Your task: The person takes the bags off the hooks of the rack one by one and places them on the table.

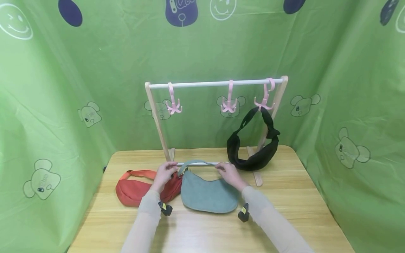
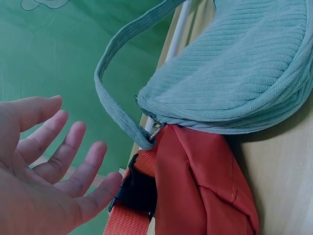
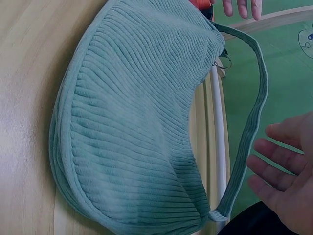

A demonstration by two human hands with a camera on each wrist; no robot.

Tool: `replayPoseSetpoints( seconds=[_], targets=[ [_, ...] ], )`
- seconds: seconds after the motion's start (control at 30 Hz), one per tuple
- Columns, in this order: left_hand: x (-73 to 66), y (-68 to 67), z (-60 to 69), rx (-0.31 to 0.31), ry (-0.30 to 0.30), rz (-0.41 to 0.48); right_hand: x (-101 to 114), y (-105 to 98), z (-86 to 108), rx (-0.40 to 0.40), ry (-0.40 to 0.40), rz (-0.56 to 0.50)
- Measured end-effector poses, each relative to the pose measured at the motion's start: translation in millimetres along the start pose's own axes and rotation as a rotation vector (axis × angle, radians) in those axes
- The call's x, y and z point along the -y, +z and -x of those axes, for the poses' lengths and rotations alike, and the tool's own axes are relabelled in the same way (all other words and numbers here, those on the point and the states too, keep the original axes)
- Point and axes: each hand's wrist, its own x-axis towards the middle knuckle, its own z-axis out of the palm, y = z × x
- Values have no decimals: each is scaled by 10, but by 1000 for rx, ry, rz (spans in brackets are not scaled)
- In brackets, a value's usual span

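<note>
We find the head view bright and rather even, with the light apparently coming from above. On the wooden table [image 1: 196,237], we notice a whitish glare near the front, and soft shadows lie beside the forearms [image 1: 142,225]. The left part of the green cloth [image 1: 11,137] looks pale and washed, its small lettering [image 1: 45,181] too blurred for us to read, while the black bag [image 1: 253,163] shows little detail. Both wrist views appear to us dimmer and cooler. There the ribs of the teal bag [image 3: 132,122] are crisp, and in the left one a dark shadow borders its underside.
</note>
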Motion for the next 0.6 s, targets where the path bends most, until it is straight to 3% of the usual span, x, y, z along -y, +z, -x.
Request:
replayPoseSetpoints(
  seconds=[0.1,0.27,0.33,0.6],
  targets=[
    [-117,-15,79,18,-4,-2,6,-24,13,-8,-9,-3],
    [-144,-13,97,17,2,-4,29,-72,33,-18,-35,-9],
    [-72,-3,52,7,9,1,37,-93,44,-21,-46,-15],
    [-146,-1,104,17,19,19,67,-196,79,-29,-80,-18]
  ],
)
